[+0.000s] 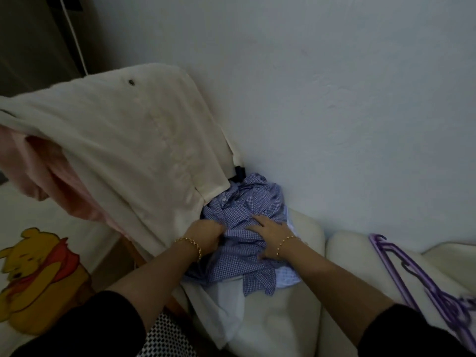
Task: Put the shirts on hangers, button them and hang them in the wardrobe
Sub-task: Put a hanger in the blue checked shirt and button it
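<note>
The left forearm [154, 274] and right forearm [334, 276] reach from the lower edge toward the frame's centre, bare beyond black sleeves [108, 320]. The left hand [206, 234] curls its fingers into the blue checked shirt [239, 256], gripping it. The right hand [270, 235] lies palm down on the same cloth, fingers spread.
</note>
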